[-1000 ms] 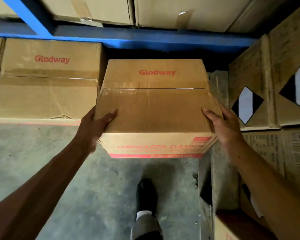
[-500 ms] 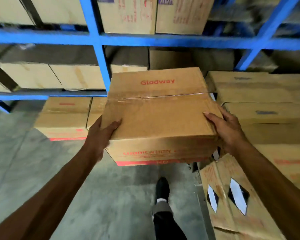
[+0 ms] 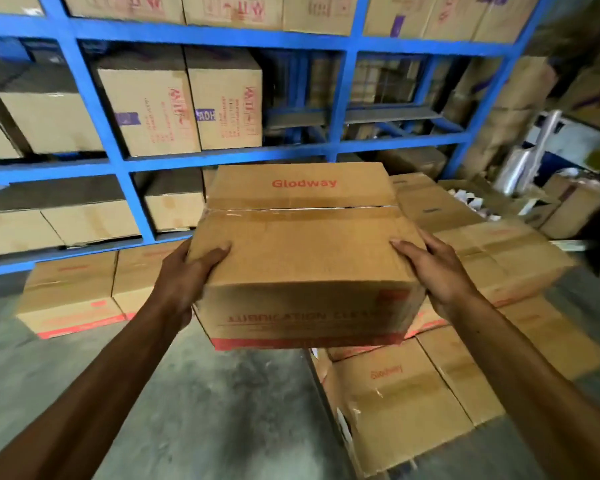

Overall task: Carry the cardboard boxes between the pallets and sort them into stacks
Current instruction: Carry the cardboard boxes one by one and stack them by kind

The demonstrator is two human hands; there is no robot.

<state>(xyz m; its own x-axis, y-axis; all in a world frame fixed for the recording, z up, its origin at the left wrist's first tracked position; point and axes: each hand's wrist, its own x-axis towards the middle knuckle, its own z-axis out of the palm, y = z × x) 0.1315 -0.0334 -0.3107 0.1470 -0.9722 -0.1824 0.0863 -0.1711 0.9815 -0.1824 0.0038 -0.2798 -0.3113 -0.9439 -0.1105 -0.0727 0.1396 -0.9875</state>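
Cardboard, brown and taped along its top seam, makes up the box [image 3: 303, 258] now carried at chest height over the grey concrete floor [image 3: 205, 410]. The left hand [image 3: 184, 271] presses flat against the left wall, thumb hooked over the top edge; the right hand [image 3: 430, 268] mirrors it on the right wall, fingers spread over the top corner. Both hands are closed on the box, one at each side, which in my judgement suits a load too wide for one palm and keeps it level. Whether any fingers reach beneath it cannot be told.

The box hangs clear of everything, between a low row of boxes [image 3: 73, 299] to the left and a larger stack [image 3: 492, 265] to the right, whose top layer lies just beyond its right corner. That stack looks the likelier destination, though this is a judgement only.

Legible print: "Glodway" in red on the top flap; the front face carries red lettering, blurred, apparently "LUBRICATION CLEANER", above a red band. A lower carton [image 3: 395, 403] shows "Glodway" printed upside down. Cartons on the blue rack [image 3: 201, 36] behind bear red handling marks and purple labels, none readable.
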